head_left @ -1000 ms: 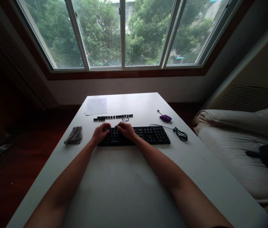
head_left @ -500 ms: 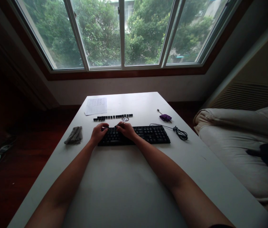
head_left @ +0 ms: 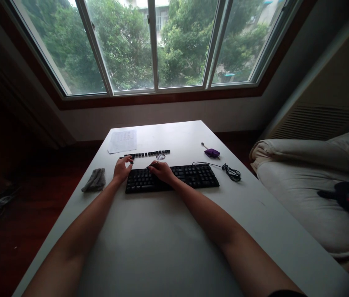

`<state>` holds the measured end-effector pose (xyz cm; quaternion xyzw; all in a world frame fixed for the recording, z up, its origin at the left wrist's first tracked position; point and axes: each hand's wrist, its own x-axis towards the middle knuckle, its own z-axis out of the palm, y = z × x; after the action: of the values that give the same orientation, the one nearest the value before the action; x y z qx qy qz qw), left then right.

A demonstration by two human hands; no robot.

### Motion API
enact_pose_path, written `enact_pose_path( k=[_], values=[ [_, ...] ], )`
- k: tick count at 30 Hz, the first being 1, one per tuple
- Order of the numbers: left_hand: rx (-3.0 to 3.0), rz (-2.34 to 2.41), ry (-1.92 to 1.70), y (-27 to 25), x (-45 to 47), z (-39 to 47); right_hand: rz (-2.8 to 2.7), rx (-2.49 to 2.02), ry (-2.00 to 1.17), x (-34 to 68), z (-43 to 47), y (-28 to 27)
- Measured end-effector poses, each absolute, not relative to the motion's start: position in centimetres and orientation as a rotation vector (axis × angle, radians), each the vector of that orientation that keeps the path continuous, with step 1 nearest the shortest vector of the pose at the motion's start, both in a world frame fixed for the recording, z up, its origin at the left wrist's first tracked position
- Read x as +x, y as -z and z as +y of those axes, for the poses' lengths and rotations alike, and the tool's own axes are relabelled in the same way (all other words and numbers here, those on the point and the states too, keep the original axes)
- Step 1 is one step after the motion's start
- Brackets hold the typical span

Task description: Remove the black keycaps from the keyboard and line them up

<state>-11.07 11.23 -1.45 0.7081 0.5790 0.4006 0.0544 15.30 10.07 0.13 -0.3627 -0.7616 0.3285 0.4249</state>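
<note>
A black keyboard (head_left: 193,176) lies on the white table, with several gaps or dark spots along its upper left edge hidden by my hands. My left hand (head_left: 121,169) is just off the keyboard's upper left corner, thumb and fingers curled around a small black keycap (head_left: 131,162). Beyond it runs a row of loose black keycaps (head_left: 149,154); my fingers cover part of its left end. My right hand (head_left: 162,170) rests over the keyboard's top edge, fingers pinched on something small and thin that I cannot make out. Behind it lies a round clear item with a dark rim (head_left: 160,157).
A grey cloth (head_left: 94,180) lies left of the keyboard, and a printed paper sheet (head_left: 122,141) at the far left. To the right are a purple item (head_left: 212,153) with a small brush (head_left: 204,145) and the coiled cable (head_left: 231,173). A pale sofa (head_left: 288,181) stands beside the table.
My left hand has moved left and away from the keyboard's corner toward the keycap row, carrying the keycap. My right hand stays at the top edge. The view has shifted slightly.
</note>
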Motion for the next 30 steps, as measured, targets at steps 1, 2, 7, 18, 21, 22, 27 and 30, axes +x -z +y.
enact_pose_path(
  k=[1,2,7,18,21,22,27,30],
  values=[
    [2.192,1.745,-1.203,1.3,-11.1,11.6,-1.905,-0.908,-0.825,15.3,10.1,-0.1],
    [2.237,1.728,-1.186,1.2,-11.0,12.0,-1.905,-0.909,-0.828,15.4,10.0,-0.1],
    [2.346,1.727,-1.124,1.1,-10.7,14.4,-1.916,-0.897,-0.811,15.4,10.1,0.0],
    [2.312,1.759,-1.064,2.0,-10.9,18.0,-1.912,-0.896,-0.796,15.6,10.1,0.1],
    [2.341,1.774,-1.021,2.1,-10.8,18.5,-1.928,-0.918,-0.786,15.6,10.1,0.1],
    [2.352,1.785,-0.997,2.0,-10.8,18.6,-1.93,-0.929,-0.781,15.6,10.1,0.1],
    [2.422,1.873,-0.769,1.5,-10.3,18.4,-1.933,-0.94,-0.766,15.6,10.2,0.2],
    [2.44,1.924,-0.703,1.2,-10.1,18.2,-1.931,-0.94,-0.776,15.5,10.3,0.3]
  ],
)
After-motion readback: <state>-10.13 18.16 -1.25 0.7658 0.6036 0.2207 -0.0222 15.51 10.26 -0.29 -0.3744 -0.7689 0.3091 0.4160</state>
